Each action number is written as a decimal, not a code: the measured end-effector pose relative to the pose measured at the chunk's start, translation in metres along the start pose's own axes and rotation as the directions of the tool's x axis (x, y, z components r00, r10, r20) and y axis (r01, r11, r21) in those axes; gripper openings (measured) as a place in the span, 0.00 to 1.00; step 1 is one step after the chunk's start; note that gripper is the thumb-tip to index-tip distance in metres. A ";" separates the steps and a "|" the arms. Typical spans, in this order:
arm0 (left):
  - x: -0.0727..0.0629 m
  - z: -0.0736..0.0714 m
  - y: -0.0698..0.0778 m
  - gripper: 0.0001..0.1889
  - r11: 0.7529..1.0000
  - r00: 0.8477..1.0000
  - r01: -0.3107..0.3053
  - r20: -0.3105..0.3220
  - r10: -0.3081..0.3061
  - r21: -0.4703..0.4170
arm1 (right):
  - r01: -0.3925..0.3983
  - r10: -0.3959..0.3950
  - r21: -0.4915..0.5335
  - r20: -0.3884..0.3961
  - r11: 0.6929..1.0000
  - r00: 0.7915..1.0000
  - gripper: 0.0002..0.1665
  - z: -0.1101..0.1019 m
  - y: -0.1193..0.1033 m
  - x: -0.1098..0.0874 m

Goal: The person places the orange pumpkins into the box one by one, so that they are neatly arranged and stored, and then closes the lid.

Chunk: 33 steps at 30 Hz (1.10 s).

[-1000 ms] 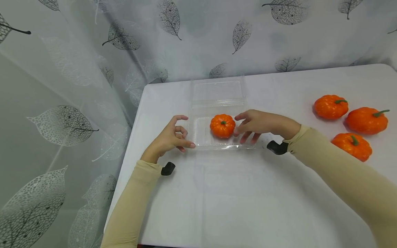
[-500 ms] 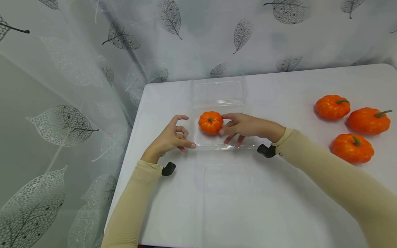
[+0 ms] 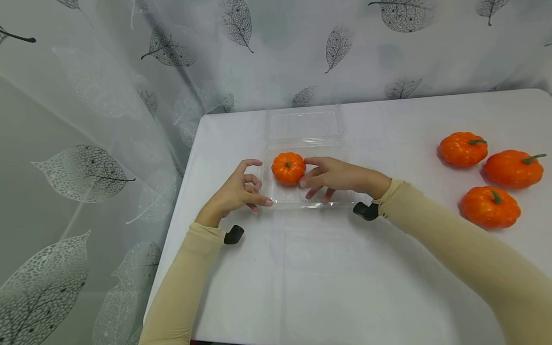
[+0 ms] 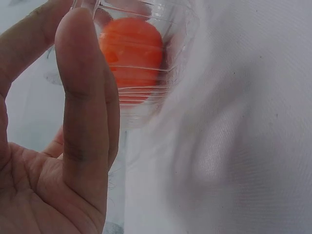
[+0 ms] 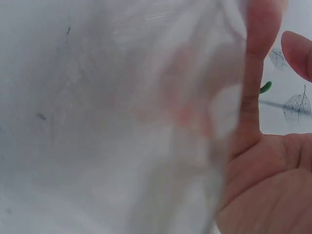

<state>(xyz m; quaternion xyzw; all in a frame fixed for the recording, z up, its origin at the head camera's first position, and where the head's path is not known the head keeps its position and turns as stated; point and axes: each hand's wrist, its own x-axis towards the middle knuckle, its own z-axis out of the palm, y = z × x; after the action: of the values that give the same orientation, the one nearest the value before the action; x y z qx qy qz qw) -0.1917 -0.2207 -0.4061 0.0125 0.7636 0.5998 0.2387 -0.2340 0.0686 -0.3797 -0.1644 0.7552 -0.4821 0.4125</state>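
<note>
A small orange pumpkin (image 3: 288, 168) with a green stem sits in the left part of a clear plastic clamshell box (image 3: 336, 194). Its hinged lid (image 3: 304, 125) lies folded back, away from the person. At the pumpkin's right side are the thumb and index finger of my right hand (image 3: 338, 176), not wrapped round it. My left hand (image 3: 236, 194) stays beside the box's left wall, fingers loosely bent, thumb at the near left corner. Through the clear wall the left wrist view shows the pumpkin (image 4: 131, 53). Most of it is hidden in the right wrist view, where its stem (image 5: 265, 87) shows.
Toward the right of the white-covered table (image 3: 336, 273) lie three more orange pumpkins: one at the back (image 3: 463, 149), one at the far right (image 3: 511, 169) and one nearer (image 3: 490, 207). A leaf-patterned curtain (image 3: 276, 52) hangs behind and to the left.
My right hand has moved left, and the pumpkin has shifted left and slightly back inside the box with it. My left hand has stayed in place.
</note>
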 end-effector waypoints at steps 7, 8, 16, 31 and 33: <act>0.000 0.001 0.002 0.54 1.000 1.000 0.006 -0.005 -0.006 -0.003 | 0.005 -0.005 0.006 -0.003 1.000 1.000 0.53 0.001 -0.001 0.002; -0.001 0.001 0.002 0.54 1.000 1.000 0.007 -0.005 -0.007 -0.003 | 0.001 -0.001 0.010 -0.003 1.000 1.000 0.53 0.001 -0.001 0.002; 0.000 0.001 0.001 0.54 1.000 1.000 0.002 -0.001 -0.002 0.001 | -0.007 0.007 0.022 -0.004 1.000 1.000 0.53 0.001 0.001 0.006; 0.000 0.000 0.001 0.54 1.000 1.000 0.008 -0.002 -0.008 0.003 | 0.014 -0.014 -0.016 -0.009 1.000 1.000 0.55 0.006 0.004 0.010; -0.001 0.000 0.002 0.54 1.000 1.000 0.008 -0.002 -0.008 0.005 | 0.020 -0.020 -0.018 -0.008 1.000 1.000 0.55 0.006 0.005 0.008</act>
<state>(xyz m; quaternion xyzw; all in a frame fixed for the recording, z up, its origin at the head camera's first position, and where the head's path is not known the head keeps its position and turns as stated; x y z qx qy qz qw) -0.1915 -0.2205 -0.4045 0.0092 0.7653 0.5970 0.2404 -0.2340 0.0621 -0.3888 -0.1739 0.7596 -0.4800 0.4029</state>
